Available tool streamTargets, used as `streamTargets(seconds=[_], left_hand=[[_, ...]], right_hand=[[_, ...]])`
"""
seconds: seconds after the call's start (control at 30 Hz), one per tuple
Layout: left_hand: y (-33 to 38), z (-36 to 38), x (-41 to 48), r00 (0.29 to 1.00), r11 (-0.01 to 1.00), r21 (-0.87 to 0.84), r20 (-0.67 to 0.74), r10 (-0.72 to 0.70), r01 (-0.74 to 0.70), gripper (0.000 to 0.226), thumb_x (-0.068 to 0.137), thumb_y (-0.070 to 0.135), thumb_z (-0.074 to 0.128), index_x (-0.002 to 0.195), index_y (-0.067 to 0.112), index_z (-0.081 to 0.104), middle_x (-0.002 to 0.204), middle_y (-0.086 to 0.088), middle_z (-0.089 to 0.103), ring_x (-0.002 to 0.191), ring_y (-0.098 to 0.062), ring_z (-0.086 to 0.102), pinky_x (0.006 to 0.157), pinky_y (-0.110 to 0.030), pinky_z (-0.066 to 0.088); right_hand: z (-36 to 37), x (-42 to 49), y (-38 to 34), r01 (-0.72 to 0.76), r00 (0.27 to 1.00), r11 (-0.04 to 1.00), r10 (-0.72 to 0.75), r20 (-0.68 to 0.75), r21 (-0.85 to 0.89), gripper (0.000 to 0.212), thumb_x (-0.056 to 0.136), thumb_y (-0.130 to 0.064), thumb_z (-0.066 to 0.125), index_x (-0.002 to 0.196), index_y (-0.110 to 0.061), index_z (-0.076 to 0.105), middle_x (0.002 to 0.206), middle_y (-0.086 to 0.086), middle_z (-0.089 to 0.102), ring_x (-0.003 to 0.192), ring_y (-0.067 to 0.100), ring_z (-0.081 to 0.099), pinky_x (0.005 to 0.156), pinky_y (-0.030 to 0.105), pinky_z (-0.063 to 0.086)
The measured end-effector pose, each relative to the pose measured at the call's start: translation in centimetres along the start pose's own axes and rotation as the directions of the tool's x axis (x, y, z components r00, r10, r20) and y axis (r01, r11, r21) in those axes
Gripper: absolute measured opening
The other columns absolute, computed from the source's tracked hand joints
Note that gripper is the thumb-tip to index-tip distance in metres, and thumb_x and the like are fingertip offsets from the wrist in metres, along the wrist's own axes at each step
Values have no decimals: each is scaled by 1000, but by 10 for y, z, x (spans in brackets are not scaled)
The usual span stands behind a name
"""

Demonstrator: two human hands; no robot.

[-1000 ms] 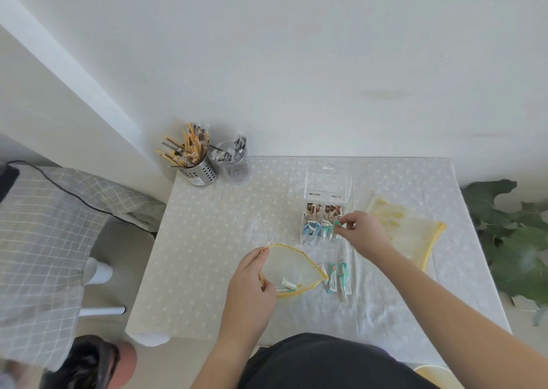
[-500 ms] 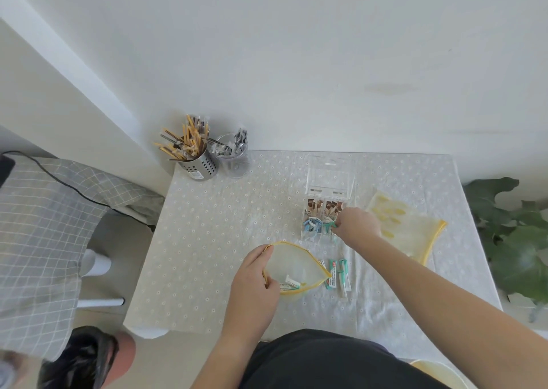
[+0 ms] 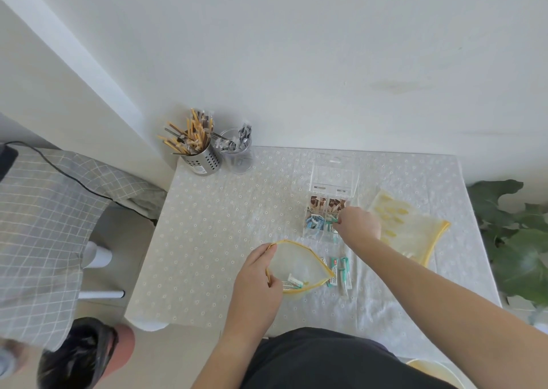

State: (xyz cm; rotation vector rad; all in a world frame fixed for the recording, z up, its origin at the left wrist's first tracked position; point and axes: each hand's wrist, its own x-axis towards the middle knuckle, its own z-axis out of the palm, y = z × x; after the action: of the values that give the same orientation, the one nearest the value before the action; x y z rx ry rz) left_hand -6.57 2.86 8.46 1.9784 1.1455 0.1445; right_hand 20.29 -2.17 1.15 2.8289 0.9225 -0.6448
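A clear mesh pouch with a yellow rim [image 3: 308, 248] lies open near the table's front edge, with a small packet [image 3: 293, 283] inside. My left hand [image 3: 258, 279] grips its left rim and holds it open. A clear compartment box [image 3: 324, 216] with brown, blue and green packets stands behind it, lid up. My right hand [image 3: 357, 224] reaches into the box's right side and pinches a green packet [image 3: 333, 220]. Several green-and-white packets [image 3: 339, 270] lie loose beside the pouch.
A second yellow-rimmed pouch [image 3: 415, 234] lies flat at the right. A perforated steel holder of sticks [image 3: 201, 157] and a clear cup of sachets [image 3: 237, 154] stand at the back left corner. A plant [image 3: 516, 234] is off the right edge, a chair [image 3: 44, 225] to the left.
My right hand has moved forward from above the box's near edge into its right compartment with the green packet. My left hand has kept its hold on the pouch rim.
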Motion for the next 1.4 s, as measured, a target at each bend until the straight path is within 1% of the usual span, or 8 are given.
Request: streamTargets(seconds=[0.3, 0.53, 0.9, 1.03, 1.17, 1.23, 1.33, 1.4], left_hand=[[-3, 1, -2, 1000, 1000, -12, -6, 6, -6, 61, 98, 0, 53, 154, 25, 54, 154, 25, 45, 143, 3, 41, 117, -29, 45], [1, 2, 0, 999, 999, -11, -10, 42, -42, 63, 97, 0, 53, 154, 26, 54, 155, 26, 44, 142, 6, 41, 117, -29, 44], [18, 5, -3, 975, 975, 7, 2, 224, -224, 59, 100, 1, 52, 153, 27, 55, 154, 28, 44, 142, 4, 43, 109, -31, 53], [27, 6, -8, 954, 954, -17, 23, 299, -299, 58, 101, 0, 53, 151, 29, 57, 151, 34, 43, 142, 10, 41, 99, -25, 57], [32, 8, -16, 931, 932, -37, 50, 362, -360, 58, 101, 3, 54, 151, 32, 57, 154, 33, 43, 144, 4, 44, 93, -23, 59], [34, 10, -19, 920, 922, -49, 66, 386, -384, 59, 101, 2, 55, 152, 32, 57, 156, 32, 42, 145, 3, 43, 93, -22, 59], [37, 12, -23, 902, 906, -58, 88, 423, -419, 62, 99, 0, 55, 153, 32, 56, 156, 33, 42, 147, 3, 41, 95, -22, 58], [38, 13, -25, 893, 898, -50, 97, 440, -438, 64, 99, -1, 54, 154, 33, 54, 157, 34, 41, 148, 5, 39, 97, -22, 57]], right_hand=[[0, -7, 3, 27, 998, 999, -24, -63, 45, 35, 94, -23, 58, 62, -20, 45, 58, -2, 47, 48, 19, 45, 44, 21, 34], [-15, -23, 12, 29, 988, 970, 9, -152, 241, 23, 98, -37, 56, 85, -23, 69, 64, -4, 61, 59, 21, 63, 45, 23, 39], [-64, -113, 20, 241, 971, 719, -181, -159, 652, 18, 91, -35, 71, 74, -27, 69, 55, -3, 51, 48, 6, 41, 49, 18, 34], [-85, -152, 11, 232, 943, 710, -332, 26, 665, 17, 95, -35, 62, 82, -28, 70, 64, -4, 72, 54, 12, 68, 59, 31, 61], [-66, -149, -3, 248, 922, 834, -360, 146, 493, 30, 102, -26, 49, 124, -18, 68, 111, -2, 74, 95, 15, 71, 87, 33, 58], [-51, -139, -11, 260, 910, 913, -341, 237, 316, 33, 104, -20, 46, 130, -8, 63, 124, 8, 68, 111, 24, 67, 95, 36, 54], [-33, -131, -22, 312, 895, 950, -300, 331, 17, 23, 103, -11, 47, 84, -8, 58, 82, 6, 60, 85, 24, 65, 77, 32, 50], [-24, -125, -25, 342, 892, 933, -284, 351, -115, 25, 102, -8, 48, 78, -9, 54, 70, 2, 46, 76, 23, 58, 73, 31, 45]])
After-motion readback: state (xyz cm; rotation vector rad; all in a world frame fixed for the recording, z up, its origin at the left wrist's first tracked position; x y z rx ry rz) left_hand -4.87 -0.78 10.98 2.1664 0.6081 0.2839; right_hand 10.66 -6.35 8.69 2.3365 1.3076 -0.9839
